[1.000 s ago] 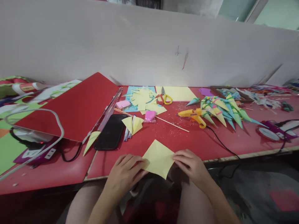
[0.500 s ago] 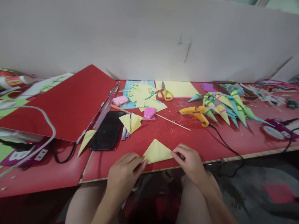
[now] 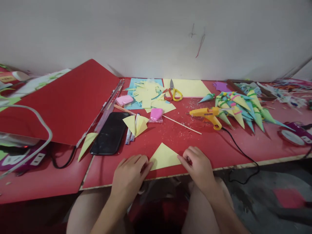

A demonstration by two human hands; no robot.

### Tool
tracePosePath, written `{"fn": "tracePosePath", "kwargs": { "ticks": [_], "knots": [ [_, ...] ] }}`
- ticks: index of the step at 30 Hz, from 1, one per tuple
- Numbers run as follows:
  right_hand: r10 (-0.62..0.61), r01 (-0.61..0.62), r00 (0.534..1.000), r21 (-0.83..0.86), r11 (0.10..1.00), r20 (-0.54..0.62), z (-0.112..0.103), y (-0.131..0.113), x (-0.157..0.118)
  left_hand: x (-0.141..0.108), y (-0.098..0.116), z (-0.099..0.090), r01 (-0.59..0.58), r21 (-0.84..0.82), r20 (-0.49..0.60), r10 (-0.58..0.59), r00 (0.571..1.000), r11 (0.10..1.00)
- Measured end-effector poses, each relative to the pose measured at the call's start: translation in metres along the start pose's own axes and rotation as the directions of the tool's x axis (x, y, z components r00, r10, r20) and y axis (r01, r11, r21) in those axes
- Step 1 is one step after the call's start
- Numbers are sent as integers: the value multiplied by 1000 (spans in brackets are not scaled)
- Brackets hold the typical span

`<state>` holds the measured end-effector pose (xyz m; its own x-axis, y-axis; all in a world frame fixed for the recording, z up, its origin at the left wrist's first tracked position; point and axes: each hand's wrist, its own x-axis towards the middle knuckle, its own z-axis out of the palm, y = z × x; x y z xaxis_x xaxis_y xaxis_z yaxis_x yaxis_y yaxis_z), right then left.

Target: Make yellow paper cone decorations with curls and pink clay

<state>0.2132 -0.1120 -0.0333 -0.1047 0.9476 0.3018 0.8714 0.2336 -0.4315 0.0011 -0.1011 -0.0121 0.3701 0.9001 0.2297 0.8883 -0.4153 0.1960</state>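
Note:
A yellow paper triangle (image 3: pixel 164 156) lies near the table's front edge, its peak pointing away from me. My left hand (image 3: pixel 131 172) pinches its left corner between thumb and curled fingers. At the right corner, my right hand (image 3: pixel 198 165) has thumb and fingertips closed on the paper. Beyond it are folded yellow pieces (image 3: pixel 141 125) on top of some pens, and a pink packet (image 3: pixel 156 114). A yellow glue gun (image 3: pixel 206 112) lies to the right, beside a pile of yellow, green and blue paper cones (image 3: pixel 251 110).
Left of the hands are a black phone (image 3: pixel 109 134), a yellow paper cone (image 3: pixel 87 144) and a large red sheet (image 3: pixel 70 104). Scissors (image 3: pixel 175 95) and paper scraps (image 3: pixel 146 92) lie at the back. A thin stick (image 3: pixel 182 124) crosses the middle. The glue gun's black cord hangs over the front edge.
The view has shifted slightly. The yellow triangle looks flatter, without the raised crease in its middle, and both hands remain at its corners.

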Motion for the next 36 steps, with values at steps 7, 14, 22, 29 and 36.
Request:
{"fn": "tracePosePath", "kwargs": {
  "ticks": [7, 14, 22, 29, 36],
  "knots": [
    [26, -26, 1000, 53, 998, 3, -2, 0, 1, 5, -11, -1, -28, -170, 157, 55, 986, 985],
    [-114, 88, 992, 345, 934, 56, -16, 2, -2, 1, -15, 4, -203, -343, 29, 227, 974, 917],
    [-206, 192, 979, 325, 926, 8, -10, 6, -14, -11, -11, 1, -376, -172, -81, 367, 927, 911],
    [-124, 92, 990, 368, 925, 64, -13, 2, -3, -9, -12, 4, -229, -196, -139, 204, 969, 954],
    [67, -84, 995, 235, 968, 80, -8, -5, 9, -6, -7, 8, 53, -251, -61, -70, 996, 967]
  ]
}}
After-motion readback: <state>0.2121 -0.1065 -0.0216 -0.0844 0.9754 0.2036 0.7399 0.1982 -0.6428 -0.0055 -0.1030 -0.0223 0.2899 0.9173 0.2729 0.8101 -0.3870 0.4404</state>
